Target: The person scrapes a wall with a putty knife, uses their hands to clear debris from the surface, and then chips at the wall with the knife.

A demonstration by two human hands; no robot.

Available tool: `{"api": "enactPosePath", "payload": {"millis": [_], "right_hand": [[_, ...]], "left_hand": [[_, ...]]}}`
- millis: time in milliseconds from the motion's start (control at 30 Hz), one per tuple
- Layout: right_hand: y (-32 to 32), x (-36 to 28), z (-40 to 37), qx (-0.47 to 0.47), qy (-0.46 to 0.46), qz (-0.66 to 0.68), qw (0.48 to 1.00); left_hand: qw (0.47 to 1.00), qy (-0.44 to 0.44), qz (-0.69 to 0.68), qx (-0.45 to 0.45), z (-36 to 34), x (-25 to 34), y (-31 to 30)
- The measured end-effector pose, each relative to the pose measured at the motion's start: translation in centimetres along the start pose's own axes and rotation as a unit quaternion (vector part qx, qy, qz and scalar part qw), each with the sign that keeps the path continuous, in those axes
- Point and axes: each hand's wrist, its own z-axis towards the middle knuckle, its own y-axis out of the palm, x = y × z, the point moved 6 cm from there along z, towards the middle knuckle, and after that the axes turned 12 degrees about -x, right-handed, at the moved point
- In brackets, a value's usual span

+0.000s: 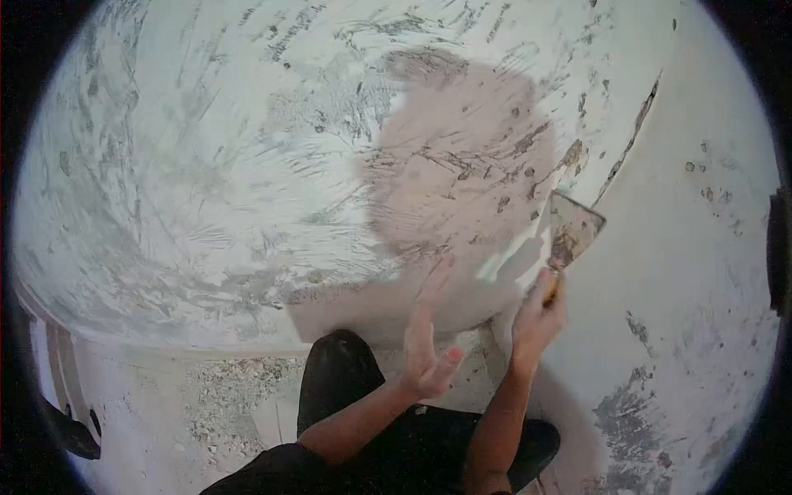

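My right hand [538, 323] is wrapped round the short handle of a scraper [576, 229] with a wide, stained metal blade. The blade points up and to the right, its edge close to the lower end of a long dark crack [634, 136] in the white plastered wall [206, 165]. To the left of it, my left hand [427, 351] is open, thumb apart and fingers stretched toward the wall, with nothing in it. Scratches, pits and grey patches mark the plaster, and a shadow falls over its middle.
Chips and crumbled plaster [235, 404] lie on the floor below the wall, at lower left. My bent knees in dark trousers [338, 371] are close to the wall's foot. A black object [74, 433] is at the far left, and a dark one [778, 252] at the right edge.
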Motion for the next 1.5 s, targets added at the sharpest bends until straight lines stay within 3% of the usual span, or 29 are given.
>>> {"api": "enactPosePath", "payload": {"millis": [33,67,167,233,300,333,367,400,433,500,567,700,733,800,867,1000,1033,1100,1133,1200,1367,1433,1500], "right_hand": [[1.4,0.3,0.3,-0.108,0.035,-0.056,0.992],[1.3,0.1,0.2,-0.104,0.033,-0.054,0.993],[-2.0,0.4,-1.3,0.032,0.049,0.118,0.991],[-2.0,-0.1,-1.2,0.067,0.019,0.117,0.991],[-1.6,-0.3,-1.7,0.229,0.003,0.193,0.954],[0.2,11.3,-1.1,0.176,-0.014,0.607,0.775],[0.4,10.2,-1.1,0.178,-0.013,0.604,0.777],[0.7,5.2,-0.6,0.104,-0.063,0.231,0.965],[2.4,1.2,0.0,0.013,-0.101,-0.179,0.979],[0.5,-0.9,0.8,0.025,-0.098,-0.158,0.982],[-1.7,-0.7,0.4,0.104,0.027,0.127,0.986],[0.8,-0.4,0.5,0.049,-0.075,0.090,0.992],[2.2,-0.3,1.3,-0.040,-0.128,-0.237,0.962],[0.3,0.6,0.9,0.001,-0.085,-0.183,0.979],[-1.0,-0.6,0.7,0.060,-0.012,-0.007,0.998],[-0.3,-2.9,0.5,0.119,-0.077,0.097,0.985],[0.9,0.0,1.5,0.043,-0.066,-0.023,0.997],[3.2,1.6,2.1,-0.088,-0.038,-0.128,0.987],[2.6,1.8,1.7,-0.084,-0.038,-0.127,0.988],[1.2,2.5,0.0,-0.112,0.124,0.139,0.976],[1.2,7.0,-4.2,-0.150,0.256,0.216,0.930],[1.8,9.3,-6.4,-0.170,0.334,0.296,0.879],[1.8,8.7,-7.5,-0.160,0.361,0.309,0.865]], "left_hand": [[1.000,-0.002,-0.001,-0.003,-0.1,0.0,0.2],[1.000,0.002,-0.017,-0.014,0.0,-0.1,0.4],[0.999,0.005,-0.050,-0.012,0.9,-0.7,0.7],[0.998,0.004,-0.062,-0.012,1.4,-1.2,0.8],[0.997,0.010,-0.068,-0.018,1.9,-1.8,1.2],[0.997,0.010,-0.069,-0.018,2.1,-2.5,1.4],[0.997,0.031,-0.075,-0.017,2.0,-3.2,1.7],[0.995,0.053,-0.082,-0.019,1.7,-4.0,1.8],[0.995,0.057,-0.083,-0.027,1.2,-5.0,1.8],[0.997,0.055,-0.055,-0.019,0.2,-7.0,2.1],[0.997,0.036,-0.063,-0.025,-0.8,-8.1,2.5],[0.999,-0.004,-0.024,-0.036,-1.9,-8.1,2.2],[0.999,-0.008,-0.027,-0.039,-2.1,-8.1,2.1],[0.997,0.021,-0.070,-0.029,-1.8,-8.2,1.7],[0.998,0.017,-0.063,-0.018,-1.3,-8.5,1.1],[0.999,-0.006,-0.051,-0.012,-1.9,-8.5,0.9],[0.998,-0.008,-0.054,-0.011,-1.8,-8.5,1.0],[0.999,0.005,-0.048,-0.012,-2.1,-8.0,1.0],[0.999,0.009,-0.048,-0.015,-1.8,-7.9,0.7],[0.998,0.009,-0.049,-0.032,-1.6,-7.5,0.6],[0.997,0.025,-0.067,-0.019,-1.9,-8.3,1.0],[0.997,0.044,-0.056,-0.018,-2.0,-8.1,0.9],[0.998,-0.013,-0.054,-0.035,-2.3,-8.9,1.1]]}}
